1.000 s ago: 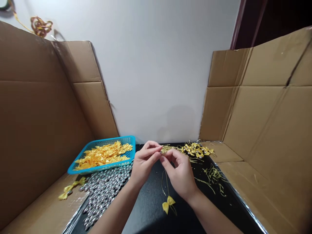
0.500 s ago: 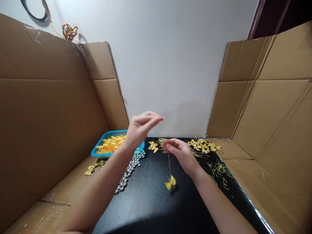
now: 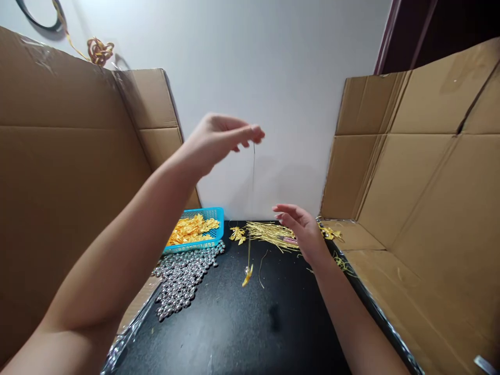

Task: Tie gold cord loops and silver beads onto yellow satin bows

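Observation:
My left hand (image 3: 234,136) is raised high in front of the wall, finger and thumb pinched on the top of a thin cord (image 3: 253,161). The cord hangs straight down. At its lower end dangles a small yellow ribbon bow (image 3: 247,276) with a silver bead (image 3: 247,270) beside it, above the black tabletop. My right hand (image 3: 299,224) hovers to the right of the cord, fingers apart and holding nothing. Below and behind it lies a bundle of gold cords (image 3: 269,233). A loose cord piece (image 3: 261,273) rests on the table near the bow.
A blue basket (image 3: 219,219) of yellow bows stands at the back left. Silver beads (image 3: 182,281) spread in front of it. More yellow bows (image 3: 237,235) lie at the back; finished-looking ones (image 3: 332,233) and cord scraps (image 3: 342,264) sit right. Cardboard walls (image 3: 148,99) flank the table.
My left hand has risen, pulling the cord long and straight. The bow has shifted left and now hangs with a bead at it. My right hand has let go and opened.

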Action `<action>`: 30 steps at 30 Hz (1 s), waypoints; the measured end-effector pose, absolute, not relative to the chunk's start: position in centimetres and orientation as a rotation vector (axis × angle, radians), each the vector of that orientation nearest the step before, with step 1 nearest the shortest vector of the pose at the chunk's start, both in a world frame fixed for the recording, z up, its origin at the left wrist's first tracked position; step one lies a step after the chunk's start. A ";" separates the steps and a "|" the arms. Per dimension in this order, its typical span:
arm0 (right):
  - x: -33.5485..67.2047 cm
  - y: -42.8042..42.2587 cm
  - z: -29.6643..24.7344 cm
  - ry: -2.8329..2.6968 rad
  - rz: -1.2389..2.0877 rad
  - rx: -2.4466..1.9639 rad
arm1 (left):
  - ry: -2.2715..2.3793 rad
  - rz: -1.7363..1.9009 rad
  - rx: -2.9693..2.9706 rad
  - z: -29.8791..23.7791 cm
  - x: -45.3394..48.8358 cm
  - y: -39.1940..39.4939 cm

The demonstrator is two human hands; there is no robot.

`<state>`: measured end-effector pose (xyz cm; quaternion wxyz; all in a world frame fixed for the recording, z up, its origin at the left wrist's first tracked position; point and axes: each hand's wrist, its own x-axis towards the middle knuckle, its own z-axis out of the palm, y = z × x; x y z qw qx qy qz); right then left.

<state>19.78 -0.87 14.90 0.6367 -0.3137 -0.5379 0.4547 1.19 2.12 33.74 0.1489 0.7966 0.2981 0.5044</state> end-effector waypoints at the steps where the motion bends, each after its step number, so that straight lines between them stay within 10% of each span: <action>1: 19.6 -1.0 15.2 -1.252 1.003 -0.699 | 0.865 1.407 2.294 32.8 1.4 2.2; 22: 18.3 1.5 22.6 -1.392 1.054 -0.535 | 0.669 1.374 2.037 26.2 3.0 3.3; 30: 18.4 1.9 24.1 -1.371 1.056 -0.527 | 1.026 1.200 1.019 10.7 -2.7 0.7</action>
